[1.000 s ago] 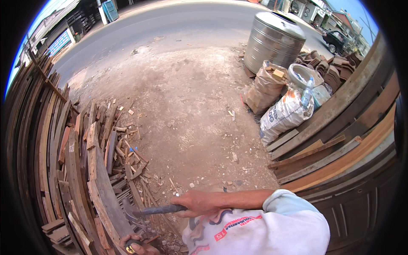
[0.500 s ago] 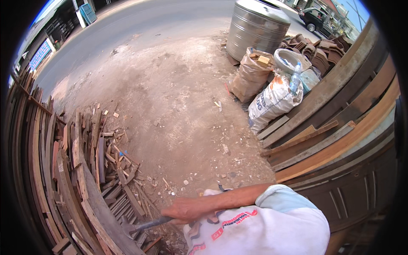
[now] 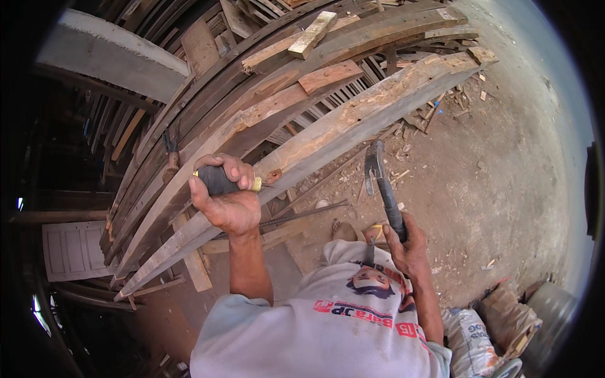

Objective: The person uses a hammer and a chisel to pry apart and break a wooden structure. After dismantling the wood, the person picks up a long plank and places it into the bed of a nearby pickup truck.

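My left hand [image 3: 230, 195], palm up, is closed around a short hand tool [image 3: 217, 181] with a black grip and yellow ends. A thin bit of metal seems to stick out at its right end, but the tool's kind is unclear. Behind that hand runs a long, worn wooden beam [image 3: 353, 120], its upper face rough and splintered. In my right hand [image 3: 409, 247] is a claw hammer [image 3: 392, 211], gripped by its dark handle with the head up. The hammer is held apart from the beam, above the dirt ground.
Stacked long planks [image 3: 265, 101] lie beyond the beam, with a loose wood block [image 3: 313, 34] on top. A brown-handled tool [image 3: 171, 165] rests among them. A pale panelled door [image 3: 75, 250] stands at left. Filled sacks [image 3: 469, 343] sit at lower right; wood scraps litter the ground.
My view has swung left from the road and yard to the planks. The hammer, partly seen before, now shows its head raised. My left hand with its tool has come into view.
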`<state>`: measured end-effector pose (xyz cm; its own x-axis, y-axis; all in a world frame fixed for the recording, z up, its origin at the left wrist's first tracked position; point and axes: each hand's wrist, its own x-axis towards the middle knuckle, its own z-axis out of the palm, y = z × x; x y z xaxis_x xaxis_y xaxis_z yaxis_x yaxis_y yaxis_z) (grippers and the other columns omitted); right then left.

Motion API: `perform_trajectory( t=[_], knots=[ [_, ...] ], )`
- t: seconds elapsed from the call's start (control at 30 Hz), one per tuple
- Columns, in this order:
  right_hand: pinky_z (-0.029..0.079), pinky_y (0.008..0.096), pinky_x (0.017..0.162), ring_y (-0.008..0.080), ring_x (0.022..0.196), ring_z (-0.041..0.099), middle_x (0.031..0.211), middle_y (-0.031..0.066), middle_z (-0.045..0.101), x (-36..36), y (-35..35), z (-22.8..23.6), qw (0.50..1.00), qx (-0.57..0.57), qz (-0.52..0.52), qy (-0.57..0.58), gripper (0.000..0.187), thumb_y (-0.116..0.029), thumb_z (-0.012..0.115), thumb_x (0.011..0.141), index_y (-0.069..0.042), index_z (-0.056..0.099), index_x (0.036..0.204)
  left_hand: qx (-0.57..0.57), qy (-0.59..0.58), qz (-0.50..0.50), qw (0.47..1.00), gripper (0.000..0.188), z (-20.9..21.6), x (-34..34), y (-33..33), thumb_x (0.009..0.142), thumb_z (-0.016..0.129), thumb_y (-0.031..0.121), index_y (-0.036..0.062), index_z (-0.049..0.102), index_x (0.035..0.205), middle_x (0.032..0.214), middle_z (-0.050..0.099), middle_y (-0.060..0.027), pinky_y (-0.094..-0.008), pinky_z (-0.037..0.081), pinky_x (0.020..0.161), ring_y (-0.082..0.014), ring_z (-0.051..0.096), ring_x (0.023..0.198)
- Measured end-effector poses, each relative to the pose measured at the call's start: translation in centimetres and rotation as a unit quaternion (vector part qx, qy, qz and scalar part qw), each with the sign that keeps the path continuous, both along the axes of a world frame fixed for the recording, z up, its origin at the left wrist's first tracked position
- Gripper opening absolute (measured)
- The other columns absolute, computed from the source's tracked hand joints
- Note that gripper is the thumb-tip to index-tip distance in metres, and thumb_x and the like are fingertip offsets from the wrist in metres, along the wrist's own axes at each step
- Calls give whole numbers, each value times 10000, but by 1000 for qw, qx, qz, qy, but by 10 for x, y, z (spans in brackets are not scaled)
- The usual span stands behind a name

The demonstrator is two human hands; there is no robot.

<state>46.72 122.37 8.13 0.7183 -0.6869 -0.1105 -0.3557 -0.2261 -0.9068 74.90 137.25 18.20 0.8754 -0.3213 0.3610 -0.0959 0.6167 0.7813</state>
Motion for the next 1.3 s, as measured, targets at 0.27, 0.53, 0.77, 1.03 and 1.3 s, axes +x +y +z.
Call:
perform_trajectory(
  t=[0.27, 0.53, 0.77, 1.03, 1.3],
  knots=[
    [459, 356, 604, 170, 633, 508, 698, 83, 546, 12, 6, -8, 999, 33, 6, -1, 318, -231, 745, 958, 1, 639, 1147, -35, 23, 98, 994, 488, -49, 23, 1, 1034, 494, 555, 74, 575, 1008, 762, 526, -66, -321, 410, 588, -182, 479, 631],
    [450, 354, 627, 166, 665, 486, 717, 76, 523, -7, 23, -8, 997, 63, -37, 33, 301, -225, 749, 956, -4, 640, 1128, -31, 4, 122, 992, 508, -68, 30, -4, 1023, 497, 583, 82, 568, 986, 739, 523, -64, -310, 418, 565, -179, 489, 617],
    [407, 274, 541, 71, 604, 486, 724, -17, 536, -37, 33, -6, 996, 33, -81, 36, 270, -200, 711, 997, 8, 631, 1149, -67, 45, 92, 992, 540, -78, 41, 5, 1006, 500, 632, 95, 552, 997, 709, 506, -55, -286, 403, 520, -158, 460, 572],
    [424, 310, 569, 109, 620, 493, 710, 27, 544, -46, -12, -7, 996, 51, -41, 56, 294, -219, 727, 976, 8, 642, 1143, -79, 3, 140, 987, 521, -90, 35, 1, 997, 516, 633, 115, 574, 990, 696, 508, -48, -280, 388, 484, -155, 475, 546],
    [430, 372, 574, 186, 590, 495, 655, 95, 527, -46, -49, -5, 996, 30, 15, 80, 331, -245, 734, 962, 10, 645, 1154, -96, -35, 215, 971, 589, -87, 30, 1, 986, 478, 677, 106, 608, 925, 660, 484, -35, -267, 346, 467, -141, 417, 501]
  ],
)
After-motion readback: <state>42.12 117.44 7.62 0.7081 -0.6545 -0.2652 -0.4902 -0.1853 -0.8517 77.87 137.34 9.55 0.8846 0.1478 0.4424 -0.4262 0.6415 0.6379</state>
